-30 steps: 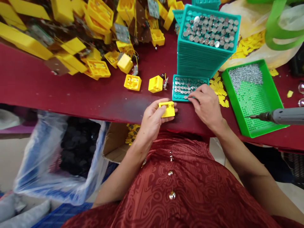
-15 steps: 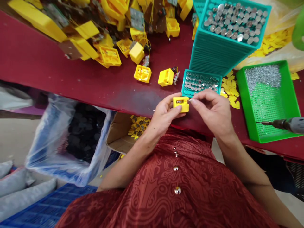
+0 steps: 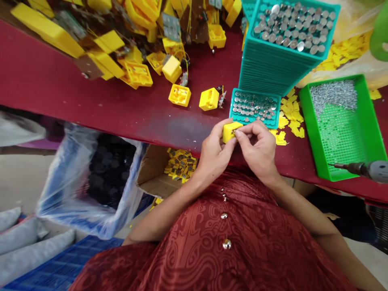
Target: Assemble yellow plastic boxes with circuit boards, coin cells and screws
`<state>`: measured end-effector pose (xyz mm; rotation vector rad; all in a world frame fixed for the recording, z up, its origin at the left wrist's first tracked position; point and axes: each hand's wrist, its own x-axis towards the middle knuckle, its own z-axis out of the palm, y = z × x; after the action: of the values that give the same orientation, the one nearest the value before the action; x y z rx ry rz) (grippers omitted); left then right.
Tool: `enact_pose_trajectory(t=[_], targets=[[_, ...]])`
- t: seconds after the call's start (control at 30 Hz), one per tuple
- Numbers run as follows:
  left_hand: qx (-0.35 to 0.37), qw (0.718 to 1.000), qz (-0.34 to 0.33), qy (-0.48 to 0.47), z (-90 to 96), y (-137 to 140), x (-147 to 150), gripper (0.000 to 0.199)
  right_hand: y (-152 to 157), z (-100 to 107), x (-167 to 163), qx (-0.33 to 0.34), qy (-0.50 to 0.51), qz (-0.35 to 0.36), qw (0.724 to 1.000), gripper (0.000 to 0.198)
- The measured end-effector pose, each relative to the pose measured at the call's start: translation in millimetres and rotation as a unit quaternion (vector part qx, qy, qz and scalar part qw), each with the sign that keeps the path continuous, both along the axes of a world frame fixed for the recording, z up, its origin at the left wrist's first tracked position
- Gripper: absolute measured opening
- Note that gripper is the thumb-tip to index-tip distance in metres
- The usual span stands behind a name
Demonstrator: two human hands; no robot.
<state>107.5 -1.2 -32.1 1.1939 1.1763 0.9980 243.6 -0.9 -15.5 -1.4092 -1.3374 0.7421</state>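
A small yellow plastic housing (image 3: 229, 130) is gripped by my left hand (image 3: 216, 147), thumb and fingers closed round its left side. My right hand (image 3: 257, 147) pinches at the housing's opening, its thumb and fingertips against the right side. A sliver of shiny metal shows there, apparently a button cell, mostly covered by my fingertips. Just beyond both hands lies a teal tray (image 3: 277, 124) with rows of button cells. Two similar yellow housings, one open-faced (image 3: 180, 95) and one with wires and a circuit board (image 3: 209, 99), lie further left on the red-covered table.
Behind the tray rises a tall stack of teal trays (image 3: 266, 68). Right of it are loose yellow tabs (image 3: 292, 113) and a green basket (image 3: 342, 137) of screws, with a screwdriver tool (image 3: 360, 169) over it. Yellow housings (image 3: 138, 74) heap at back left. Below stand a carton (image 3: 151, 171) and lined crate (image 3: 60, 182).
My right hand has moved left, bringing the small shiny piece against the housing. My left hand has turned the housing so its opening faces the right fingertips. The view has shifted slightly.
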Motion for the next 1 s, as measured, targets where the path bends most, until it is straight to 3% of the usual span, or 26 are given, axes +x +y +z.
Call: enact_pose_trajectory(t=[0.13, 0.33, 0.57, 0.73, 0.8, 0.9, 1.0], targets=[[0.000, 1.000, -0.017, 0.009, 3.1, -2.8, -0.3, 0.047, 3.8, 0.5, 9.3, 0.012, -0.040, 0.020, 0.999, 0.012], [-0.026, 0.997, -0.078, -0.011, 6.8, -3.1, -5.9, 0.048, 19.4, 6.8, 35.9, -0.139, -0.007, 0.156, 0.978, 0.025], [-0.027, 0.997, -0.076, 0.000, 3.3, -5.0, -0.8, 0.048, 22.6, 6.6, 42.6, -0.169, 0.002, 0.190, 0.967, 0.032], [-0.136, 0.976, -0.094, -0.144, 15.3, 2.3, -2.7, 0.051, 20.1, 15.0, 51.4, -0.165, 0.091, 0.200, 0.962, 0.042], [-0.181, 0.962, -0.084, -0.188, 20.5, 7.6, -6.1, 0.048, 16.2, 18.8, 55.8, -0.141, 0.126, 0.169, 0.967, 0.044], [-0.225, 0.945, -0.074, -0.226, 25.4, 15.2, -11.6, 0.044, 7.7, 19.2, 59.2, -0.093, 0.106, 0.104, 0.985, 0.030], [-0.251, 0.931, -0.063, -0.259, 28.0, 19.7, -14.0, 0.038, -1.8, 15.4, 56.6, -0.050, 0.053, 0.085, 0.994, 0.012]])
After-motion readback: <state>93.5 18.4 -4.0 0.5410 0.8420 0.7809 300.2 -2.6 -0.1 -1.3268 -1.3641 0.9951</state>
